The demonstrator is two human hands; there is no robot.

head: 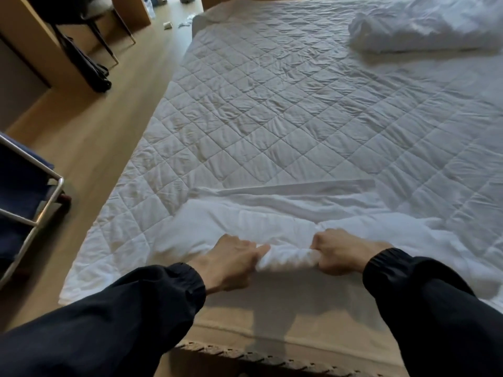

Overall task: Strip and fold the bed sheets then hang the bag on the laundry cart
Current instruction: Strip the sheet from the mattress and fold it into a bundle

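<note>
We note the white sheet point(275, 229) bunched along the near edge of the bed point(272, 104), the left hand point(231, 263) and right hand point(337, 253) both clenched on one gathered roll; we should draw it evenly, keeping the edges aligned for folding

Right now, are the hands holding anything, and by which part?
Both hands, left and right, grip the white sheet at a bunched, rolled stretch of its near edge, one fist at each end, at the foot of the bed.
</note>
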